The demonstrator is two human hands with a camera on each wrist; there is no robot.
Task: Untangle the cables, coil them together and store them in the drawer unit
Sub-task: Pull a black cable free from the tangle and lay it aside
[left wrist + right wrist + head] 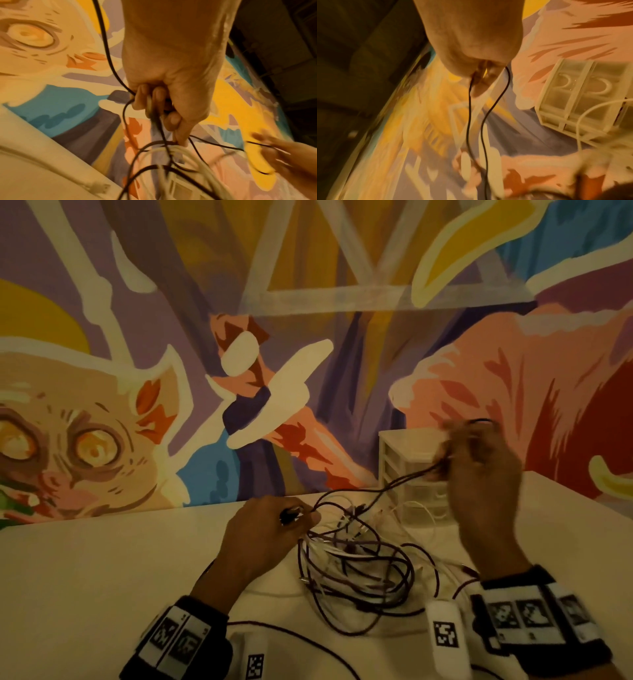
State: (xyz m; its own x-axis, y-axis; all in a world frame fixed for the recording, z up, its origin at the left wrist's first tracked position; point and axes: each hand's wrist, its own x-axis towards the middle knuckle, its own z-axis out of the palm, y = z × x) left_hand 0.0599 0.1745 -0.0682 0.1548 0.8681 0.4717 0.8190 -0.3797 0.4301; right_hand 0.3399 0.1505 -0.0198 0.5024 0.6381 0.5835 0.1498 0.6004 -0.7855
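The left hand [270, 525] grips dark cable [387, 491] low over the surface [102, 577]; the right hand [479, 460] pinches the same strand raised, stretching it rightward toward the drawer unit [407, 453]. The tangled pile [356, 570] lies between and below both hands.
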